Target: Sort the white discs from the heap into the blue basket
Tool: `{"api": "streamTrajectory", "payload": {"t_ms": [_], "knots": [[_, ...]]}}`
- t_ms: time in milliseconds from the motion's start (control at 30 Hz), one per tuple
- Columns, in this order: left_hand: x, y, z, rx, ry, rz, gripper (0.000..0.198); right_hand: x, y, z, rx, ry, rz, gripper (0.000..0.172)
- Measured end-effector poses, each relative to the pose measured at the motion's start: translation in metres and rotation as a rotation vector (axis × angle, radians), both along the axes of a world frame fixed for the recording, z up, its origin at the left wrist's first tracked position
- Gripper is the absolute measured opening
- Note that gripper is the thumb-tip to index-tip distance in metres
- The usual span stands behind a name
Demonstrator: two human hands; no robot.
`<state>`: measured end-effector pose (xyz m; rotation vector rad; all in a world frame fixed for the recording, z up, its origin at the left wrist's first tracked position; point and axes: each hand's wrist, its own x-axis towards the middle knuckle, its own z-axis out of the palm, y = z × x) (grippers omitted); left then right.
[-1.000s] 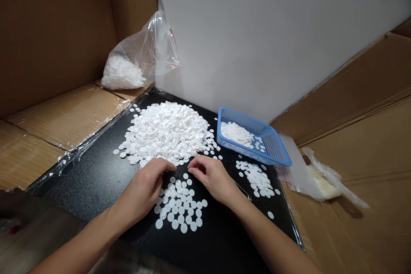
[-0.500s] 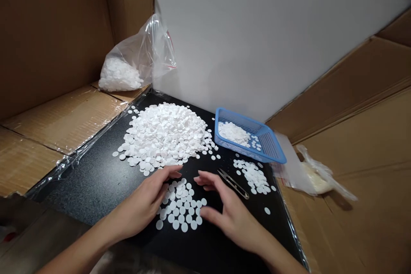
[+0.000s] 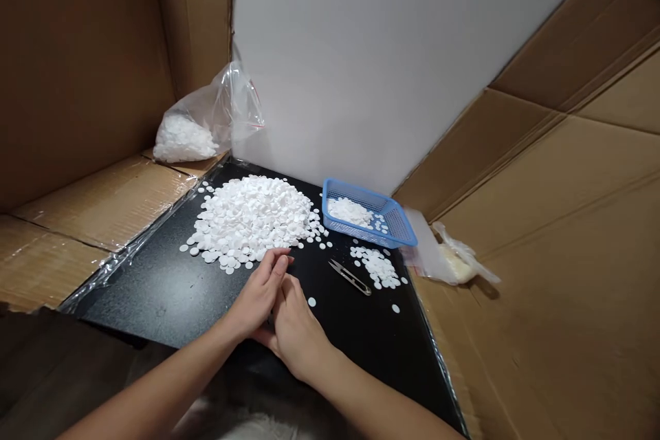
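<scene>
My left hand (image 3: 262, 289) and my right hand (image 3: 295, 330) are pressed together on the black mat (image 3: 155, 289), fingers closed side by side. They cup over the small group of white discs, which is hidden beneath them. One loose white disc (image 3: 311, 302) lies just right of my right hand. The big pile of white discs (image 3: 252, 220) sits just beyond my left fingertips.
Small thread snips (image 3: 350, 277) lie right of the hands. Beyond them are a smaller disc pile (image 3: 376, 267) and a blue basket (image 3: 361, 234) holding discs. A clear bag of discs (image 3: 201, 124) stands at the back left, another bag (image 3: 454, 261) at right. Cardboard surrounds the mat.
My hands have closed in from both sides and come together over the spread-out discs, which no longer show. The view has tilted up and pulled back.
</scene>
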<state>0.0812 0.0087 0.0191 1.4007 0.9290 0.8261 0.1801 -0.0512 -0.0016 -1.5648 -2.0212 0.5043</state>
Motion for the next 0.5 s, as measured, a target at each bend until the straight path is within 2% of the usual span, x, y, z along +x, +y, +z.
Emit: {"api": "streamTrajectory", "payload": {"t_ms": [133,200,267,333,433,500], "knots": [[-0.004,0.006,0.001,-0.051,-0.097,0.053,0.061,0.006,0.003,0.003,0.123,0.017,0.001,0.031],[-0.01,0.006,0.001,-0.055,-0.139,0.076,0.061,0.015,0.0,0.006,0.167,0.091,0.007,0.023],[-0.019,0.005,0.002,-0.051,-0.16,0.078,0.061,0.027,-0.008,0.006,0.189,0.19,-0.03,0.034],[-0.028,0.004,0.002,-0.048,-0.16,0.061,0.061,0.039,-0.018,0.002,0.179,0.198,-0.133,0.045],[-0.034,0.003,0.002,-0.044,-0.141,0.019,0.059,0.045,-0.028,-0.007,0.085,0.075,-0.159,0.086],[-0.031,0.002,0.0,-0.038,-0.125,-0.009,0.055,0.037,-0.028,-0.011,0.04,-0.002,-0.112,0.101]]}}
